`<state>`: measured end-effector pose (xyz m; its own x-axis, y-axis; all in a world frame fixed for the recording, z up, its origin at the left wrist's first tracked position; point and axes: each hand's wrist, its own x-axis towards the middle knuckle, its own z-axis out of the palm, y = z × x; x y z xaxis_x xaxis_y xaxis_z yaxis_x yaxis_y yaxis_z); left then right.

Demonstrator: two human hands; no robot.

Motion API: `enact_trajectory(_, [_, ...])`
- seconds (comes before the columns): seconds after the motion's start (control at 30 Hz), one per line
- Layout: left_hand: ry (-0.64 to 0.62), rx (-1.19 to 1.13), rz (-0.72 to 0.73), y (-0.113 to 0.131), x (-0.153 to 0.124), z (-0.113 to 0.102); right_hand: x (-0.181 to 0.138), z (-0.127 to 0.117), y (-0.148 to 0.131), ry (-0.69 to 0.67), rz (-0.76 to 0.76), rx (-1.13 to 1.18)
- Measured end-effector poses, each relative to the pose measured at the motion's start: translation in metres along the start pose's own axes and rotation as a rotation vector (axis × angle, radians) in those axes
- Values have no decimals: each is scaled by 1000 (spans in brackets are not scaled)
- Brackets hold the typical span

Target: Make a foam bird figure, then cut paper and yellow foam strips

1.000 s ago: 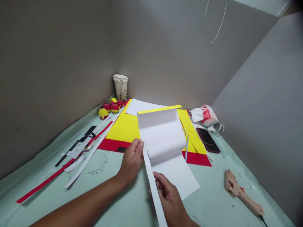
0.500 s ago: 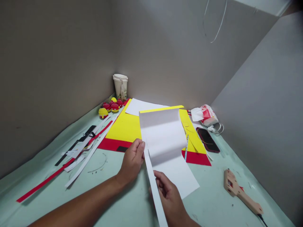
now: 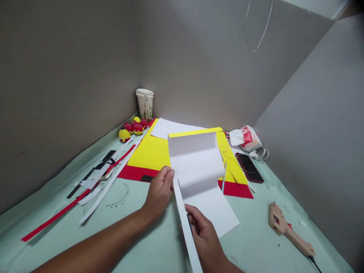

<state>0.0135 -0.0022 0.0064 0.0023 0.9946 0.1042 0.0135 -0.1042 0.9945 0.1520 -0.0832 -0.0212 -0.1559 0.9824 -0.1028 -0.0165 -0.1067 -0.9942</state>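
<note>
- While the left hand [image 3: 158, 189] pinches the near-left edge of a white sheet [image 3: 196, 167], thumb on top, the right hand [image 3: 206, 237] is curled narrow around a dark object [image 3: 189, 223].
- Dark object: mostly hidden by the right-hand fingers; from where I stand, its type cannot be told.
- White sheet: raised between the hands, curving away beyond both; one corner extends to the right of the right hand. A yellow band [image 3: 196, 132] borders its far edge.
- White strip [image 3: 186, 235]: partly separated from the sheet, running from the left-hand fingertips past the left side of the right hand.
- Beyond the left hand: yellow sheet [image 3: 149, 151] over red sheet [image 3: 129, 174]; farther off, red and yellow balls [image 3: 133, 128] near a paper cup [image 3: 145, 104].
- Left of the left hand: loose strips, including a long red strip [image 3: 57, 217].
- Right of the right hand: beige glue gun [image 3: 290, 231], well apart.
- Beyond the glue gun, farther from the right hand: phone [image 3: 250, 167] and tissue pack [image 3: 251, 138].
</note>
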Motion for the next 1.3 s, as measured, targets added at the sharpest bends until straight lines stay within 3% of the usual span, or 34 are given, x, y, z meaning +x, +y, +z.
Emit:
enact_trajectory(0.43, [55,-46,-23,3,-1,1,-2,0,2,10,22,2])
enact_trajectory(1.3, [16,-11,21,1,-2,-1,1,2,4,0,19,76])
